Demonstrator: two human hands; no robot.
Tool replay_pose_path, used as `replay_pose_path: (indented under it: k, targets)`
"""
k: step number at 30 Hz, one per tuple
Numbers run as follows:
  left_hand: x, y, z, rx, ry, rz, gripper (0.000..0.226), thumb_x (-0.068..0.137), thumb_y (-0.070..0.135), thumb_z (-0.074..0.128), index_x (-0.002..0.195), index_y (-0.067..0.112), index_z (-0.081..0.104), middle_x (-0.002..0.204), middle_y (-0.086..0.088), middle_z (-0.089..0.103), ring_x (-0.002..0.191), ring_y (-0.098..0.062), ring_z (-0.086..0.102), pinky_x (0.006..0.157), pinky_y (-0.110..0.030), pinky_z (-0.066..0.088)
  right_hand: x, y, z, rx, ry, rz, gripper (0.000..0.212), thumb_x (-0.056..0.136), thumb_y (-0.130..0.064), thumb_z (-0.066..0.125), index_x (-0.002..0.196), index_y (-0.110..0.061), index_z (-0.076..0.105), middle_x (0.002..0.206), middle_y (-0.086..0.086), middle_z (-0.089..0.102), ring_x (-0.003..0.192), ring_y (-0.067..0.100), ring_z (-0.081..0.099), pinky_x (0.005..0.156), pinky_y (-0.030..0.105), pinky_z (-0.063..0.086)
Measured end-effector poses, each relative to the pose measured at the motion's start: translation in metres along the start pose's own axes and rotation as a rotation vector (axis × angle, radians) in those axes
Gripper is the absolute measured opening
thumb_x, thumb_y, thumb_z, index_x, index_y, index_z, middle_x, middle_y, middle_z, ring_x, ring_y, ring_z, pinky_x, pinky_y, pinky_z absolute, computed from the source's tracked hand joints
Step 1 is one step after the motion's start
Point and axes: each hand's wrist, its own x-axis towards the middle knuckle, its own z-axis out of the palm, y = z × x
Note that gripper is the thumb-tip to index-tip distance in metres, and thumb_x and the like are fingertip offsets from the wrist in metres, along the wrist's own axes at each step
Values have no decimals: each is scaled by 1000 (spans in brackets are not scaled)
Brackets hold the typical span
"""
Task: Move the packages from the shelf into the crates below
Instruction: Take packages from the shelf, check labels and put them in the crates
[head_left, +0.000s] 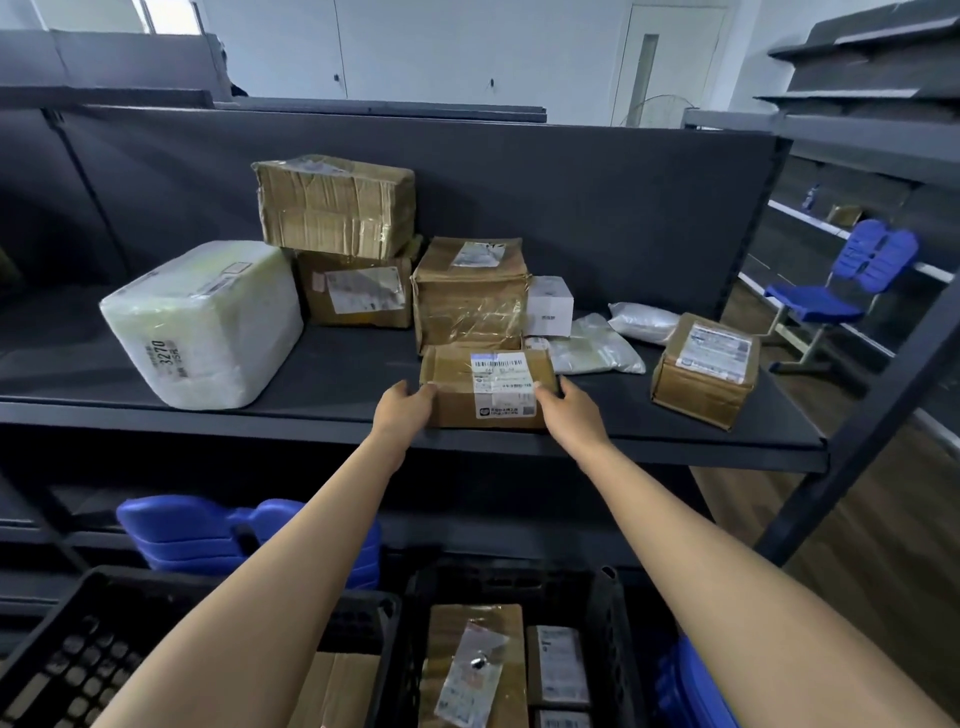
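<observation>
- Two hands on one flat cardboard box (485, 387), at the near edge of the shelf (332, 374), middle of the scene.
- Left hand (402, 410) pressed to the left end, right hand (569, 410) to the right end; fingers (428, 388) curled over the top edges, clamped on the box from both sides.
- Step in hand, by judgement: grip taken, lift not yet begun; underside apparently flat on the shelf.
- Long axis of the box left to right, along the shelf's near edge; broad face up, white barcode label (503, 382) on top toward the right end, lower part folded over the near face.
- Directly behind, touching or nearly so: taller taped box (470, 291). Farther left, well apart: big white wrapped parcel (202, 325). Right: small labelled box (706, 366), apart; grey mailer bags (597, 348) lying between.
- Next move likely: slight raise, draw toward the near side clear of the shelf lip, then down into a black crate.
- Right crate (608, 613) already holding several boxes, with bare room hard to judge; left crate (67, 649) showing open floor on its left side.
- Level carry advisable, arms lowered between the crate walls.
</observation>
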Motion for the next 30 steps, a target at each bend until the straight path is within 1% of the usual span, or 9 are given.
replay_pose_path:
  k: [3,5,7,12,16,20,24,27,30]
  targets:
    - [10,2,5,-11,-3,-12,55,97,33,49,144,6,40,145,-10,45,130,-28,45,107,-36,37,7,-2,5,51,3,-3,38,100,-36,40,131,-17,53,126,6,60,105,22,56,82,30,40]
    - [12,2,9,-30,-20,11,34,98,29,47,124,10,58,124,-8,61,108,-23,55,90,-31,43,8,-2,8,83,12,-14,36,99,-35,41,128,-20,56,124,3,62,98,18,55,81,29,41]
    - [10,1,11,-59,-20,47,29,98,27,47,115,10,63,106,-4,64,94,-18,56,79,-28,40,5,-2,10,111,26,-28,35,99,-33,43,128,-21,57,123,0,63,97,14,54,81,27,40]
    - [-2,-1,8,-105,30,147,22,98,26,48,109,16,64,95,1,65,90,-16,58,70,-27,43,-9,-2,8,173,39,-72,34,99,-33,45,129,-21,56,120,-3,62,96,10,52,82,25,38]
    - [-30,-3,0,-158,33,240,19,98,27,49,109,24,63,96,7,67,93,-13,61,78,-27,46,-32,-1,3,204,70,-134,37,99,-34,45,135,-25,52,119,-10,59,104,7,52,84,23,38]
    - [-70,-13,-11,-271,38,314,20,97,26,52,113,34,61,101,11,70,95,-3,63,84,-21,47,-70,2,1,309,95,-219,37,99,-31,48,136,-29,51,117,-16,62,103,-1,56,79,9,42]
    - [-107,-28,-23,-413,50,356,36,96,24,56,133,25,57,111,12,69,102,3,62,83,-10,47,-108,6,4,431,123,-262,40,98,-26,51,137,-30,51,118,-16,65,101,-8,60,76,6,46]
    - [-135,-41,-36,-490,36,412,36,96,19,56,132,25,56,118,9,68,112,-3,61,96,-19,46,-137,9,9,472,154,-291,46,96,-26,54,141,-28,46,123,-16,63,106,-8,58,88,9,46]
    - [-159,-55,-55,-529,21,445,38,96,17,55,134,22,55,126,5,65,120,-7,57,105,-29,43,-170,9,19,491,162,-300,48,96,-25,55,143,-26,45,121,-19,63,106,-10,58,83,4,43]
